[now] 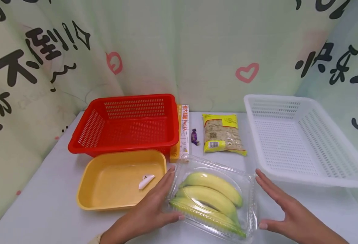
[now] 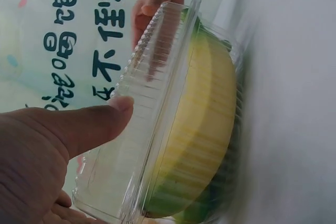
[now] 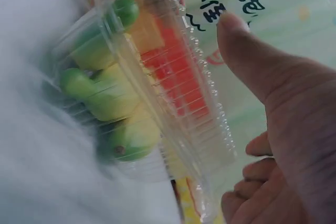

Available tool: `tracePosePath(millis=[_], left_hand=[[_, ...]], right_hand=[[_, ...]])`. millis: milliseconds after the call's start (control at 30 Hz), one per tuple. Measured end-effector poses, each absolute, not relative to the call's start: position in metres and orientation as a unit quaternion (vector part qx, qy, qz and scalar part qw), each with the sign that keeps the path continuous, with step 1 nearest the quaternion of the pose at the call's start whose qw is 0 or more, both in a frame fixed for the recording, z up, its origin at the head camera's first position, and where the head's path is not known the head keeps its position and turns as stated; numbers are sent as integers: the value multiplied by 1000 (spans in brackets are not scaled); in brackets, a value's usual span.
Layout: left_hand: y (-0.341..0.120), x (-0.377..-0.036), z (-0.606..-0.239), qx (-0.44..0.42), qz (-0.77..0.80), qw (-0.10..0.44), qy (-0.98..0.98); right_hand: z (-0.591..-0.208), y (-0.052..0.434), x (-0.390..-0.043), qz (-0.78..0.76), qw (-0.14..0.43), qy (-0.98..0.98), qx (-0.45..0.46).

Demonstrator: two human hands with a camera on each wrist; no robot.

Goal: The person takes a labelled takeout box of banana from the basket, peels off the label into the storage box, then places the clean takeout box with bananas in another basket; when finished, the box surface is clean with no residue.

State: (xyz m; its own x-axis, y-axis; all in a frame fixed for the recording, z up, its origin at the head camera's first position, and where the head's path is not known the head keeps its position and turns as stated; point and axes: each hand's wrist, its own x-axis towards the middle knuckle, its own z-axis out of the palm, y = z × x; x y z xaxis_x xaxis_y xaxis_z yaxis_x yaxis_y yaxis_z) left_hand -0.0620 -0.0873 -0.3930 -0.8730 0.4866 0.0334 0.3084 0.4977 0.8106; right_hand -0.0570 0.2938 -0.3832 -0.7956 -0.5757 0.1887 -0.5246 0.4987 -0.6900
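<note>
Underneath everything lies a pale grey table (image 1: 51, 210), backed by a light green curtain (image 1: 173, 47) printed with black characters and pink hearts. Along the back stand a red basket (image 1: 127, 123), a pasta box (image 1: 183, 130), a small purple candy (image 1: 194, 136), a yellow packet (image 1: 223, 134) and a white basket (image 1: 301, 139). A yellow tub (image 1: 121, 179) sits in front of the red basket with a small white scrap inside.

Near the front edge rests a clear box (image 1: 212, 196) of bananas (image 1: 211, 198). The left hand (image 1: 150, 211) lies against its left side, fingers straight, thumb on the lid. The right hand (image 1: 285, 210) is flat and spread just beside the right edge; contact cannot be told.

Only the left wrist view shows the thumb (image 2: 89, 121) pressing the ribbed lid; only the right wrist view shows the green banana stems (image 3: 76, 80).
</note>
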Motion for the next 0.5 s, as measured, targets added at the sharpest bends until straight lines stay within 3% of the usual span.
tracePosePath(millis=[200, 500], left_hand=[[-82, -61, -391, 206, 441, 102, 868], [-76, -57, -395, 194, 460, 57, 865]], right_hand=[[-401, 293, -53, -454, 106, 827, -313], [-403, 283, -52, -471, 103, 825, -296]])
